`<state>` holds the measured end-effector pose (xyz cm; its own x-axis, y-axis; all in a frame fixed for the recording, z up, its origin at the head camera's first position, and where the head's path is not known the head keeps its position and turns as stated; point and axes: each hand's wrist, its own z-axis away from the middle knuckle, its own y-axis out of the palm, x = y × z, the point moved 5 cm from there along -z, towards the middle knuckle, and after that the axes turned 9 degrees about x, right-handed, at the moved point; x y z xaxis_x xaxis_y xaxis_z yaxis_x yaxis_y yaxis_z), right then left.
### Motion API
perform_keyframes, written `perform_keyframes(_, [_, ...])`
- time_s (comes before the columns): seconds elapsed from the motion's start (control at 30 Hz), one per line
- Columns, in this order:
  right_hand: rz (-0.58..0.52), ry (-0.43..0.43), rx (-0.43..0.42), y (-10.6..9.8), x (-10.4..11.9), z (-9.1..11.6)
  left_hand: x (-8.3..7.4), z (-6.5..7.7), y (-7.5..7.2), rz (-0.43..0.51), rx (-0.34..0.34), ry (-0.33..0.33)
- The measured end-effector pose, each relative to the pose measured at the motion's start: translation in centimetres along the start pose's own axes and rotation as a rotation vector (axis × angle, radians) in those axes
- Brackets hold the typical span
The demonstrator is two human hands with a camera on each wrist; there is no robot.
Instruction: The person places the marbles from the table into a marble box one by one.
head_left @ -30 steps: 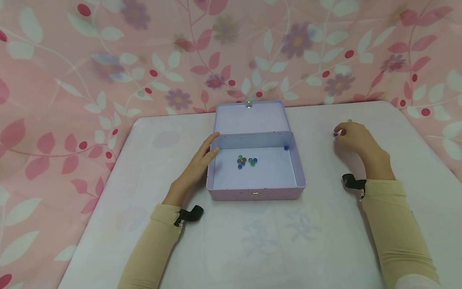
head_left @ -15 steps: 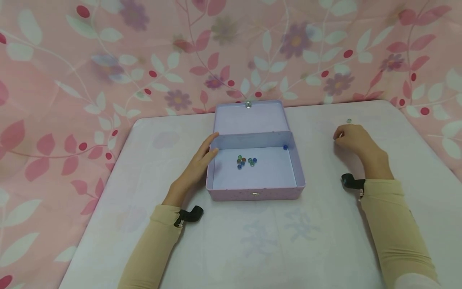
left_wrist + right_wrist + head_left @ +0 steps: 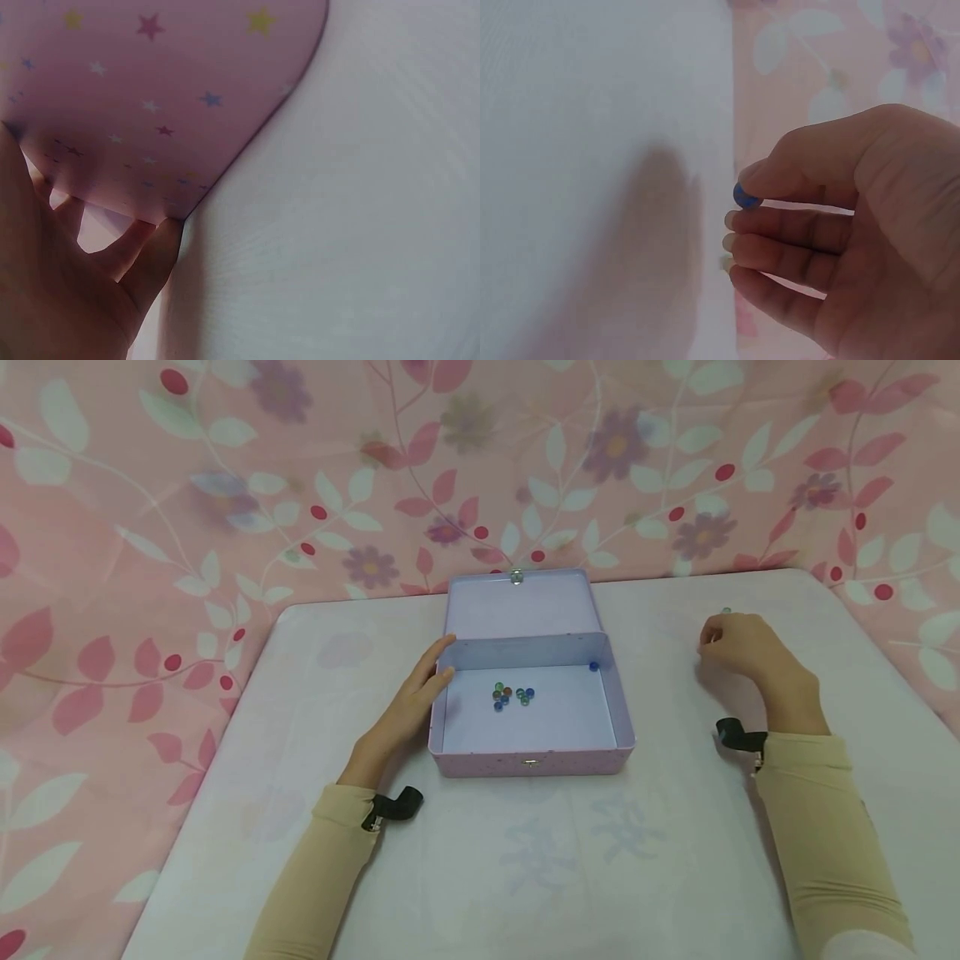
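Observation:
My right hand [image 3: 738, 647] is over the right part of the table. In the right wrist view its thumb and index finger pinch a blue marble [image 3: 745, 196], while the other fingers lie bent below. The head view hides this marble behind the hand. A pale green marble [image 3: 726, 610] peeks out just past the knuckles. My left hand [image 3: 408, 697] rests against the left wall of a lilac tin box [image 3: 528, 763], its fingers extended along the side. Inside the box, several green, blue and amber marbles [image 3: 507, 692] lie in a cluster, and one blue marble [image 3: 594, 667] sits near the back right corner.
The box lid [image 3: 521, 606] is tipped back towards the rear edge of the white-covered table [image 3: 615, 860]. Behind it hangs a pink floral cloth [image 3: 480, 468]. A black wrist camera [image 3: 738, 737] sticks out from each sleeve.
My right hand shifts slightly away from me and rightward; the blue marble at its fingertips drops out of the head view. The left hand and the box stay still.

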<state>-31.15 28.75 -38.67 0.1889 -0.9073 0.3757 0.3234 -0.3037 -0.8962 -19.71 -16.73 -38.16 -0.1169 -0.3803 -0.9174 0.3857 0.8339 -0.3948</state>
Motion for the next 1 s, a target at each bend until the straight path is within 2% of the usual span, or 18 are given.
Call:
perform_keyframes(0.1, [-0.014,-0.015,-0.024,-0.4,1.1,0.1,-0.1,0.0,0.0,-0.003,0.0,-0.005])
perform_keyframes(0.33, [0.008,-0.125,-0.126,-1.1,4.3,0.4,0.1,-0.1,0.0,-0.017,-0.003,-0.02])
perform_keyframes(0.43, [0.006,-0.159,-0.144,-1.3,5.7,0.6,1.2,-0.4,0.0,-0.015,-0.007,-0.023])
perform_keyframes(0.57, [0.0,-0.202,-0.143,-1.5,7.8,1.2,2.9,-1.1,0.0,-0.024,-0.023,-0.01])
perform_keyframes(0.63, [0.004,-0.231,-0.141,-1.6,9.0,1.5,3.3,-1.2,0.0,-0.034,-0.034,0.003])
perform_keyframes(0.8, [0.018,-0.308,-0.132,-1.2,11.4,1.9,3.4,-1.4,-0.1,-0.039,-0.048,0.029])
perform_keyframes(1.0, [0.028,-0.354,-0.112,-0.2,12.8,1.9,2.9,-1.2,-0.1,-0.018,-0.032,0.005])
